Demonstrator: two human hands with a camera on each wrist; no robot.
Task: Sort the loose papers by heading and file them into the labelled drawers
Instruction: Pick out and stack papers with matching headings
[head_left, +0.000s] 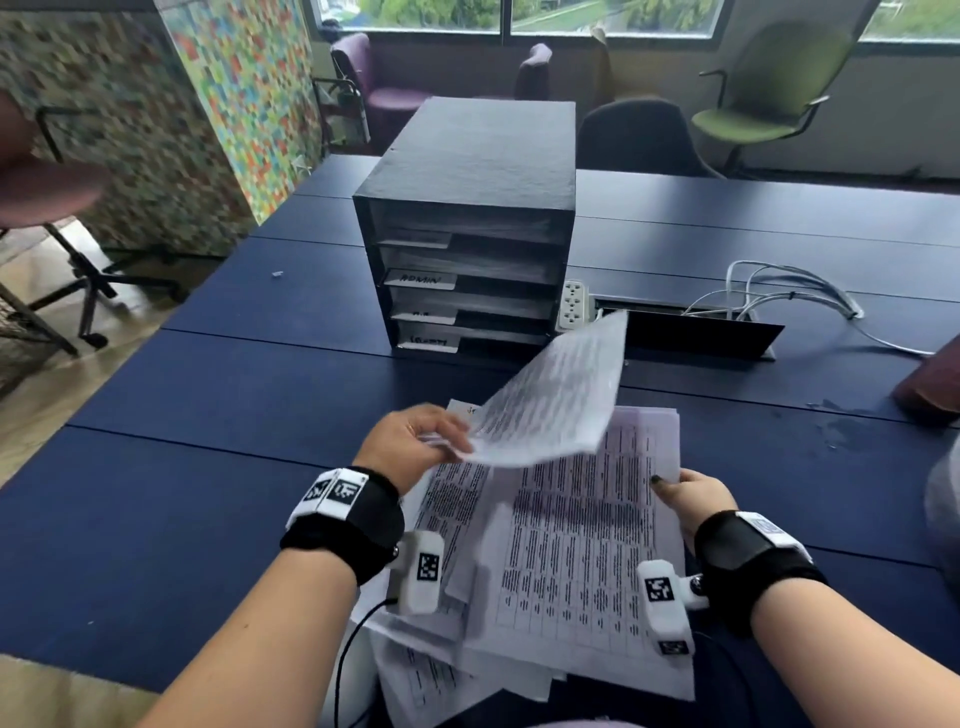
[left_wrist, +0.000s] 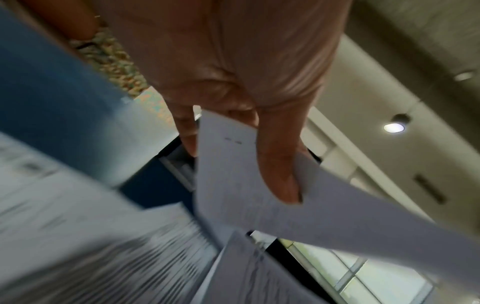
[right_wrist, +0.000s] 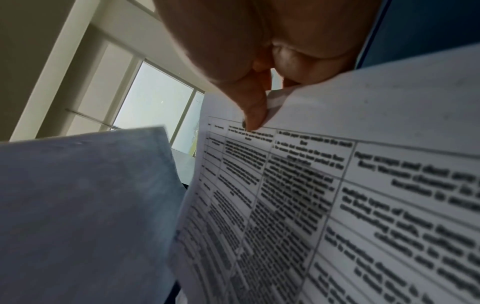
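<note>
Taking the drawer unit (head_left: 465, 228) at the back of the blue surface (head_left: 208, 395) as the landmark, and going left to right: in front of it and slightly to its left, the left hand (head_left: 410, 441) pinches a thin bundle of sheets (head_left: 556, 395) by one corner, thumb on top and fingers beneath, as the left wrist view shows. The bundle is lifted clear and fans up toward the unit's lowest slot, probably so that its heading can be read apart from the rest.

Directly in front of the unit, nearer the person, the loose papers (head_left: 566, 561) lie in an untidy overlapping stack, printed tables facing up. The stack seems to overhang the near edge of the surface, tilted toward the person, which would keep the top page readable.

To the right of that stack, the right hand (head_left: 691, 499) grips its right margin, thumb pressed on the top page and fingers curled behind, likely steadying the stack while sheets come off.

The unit has four slots, each already holding some paper, with white labels (head_left: 421, 280) at the left of each; only one reads roughly as "ADMIN", the others are too blurred
</note>
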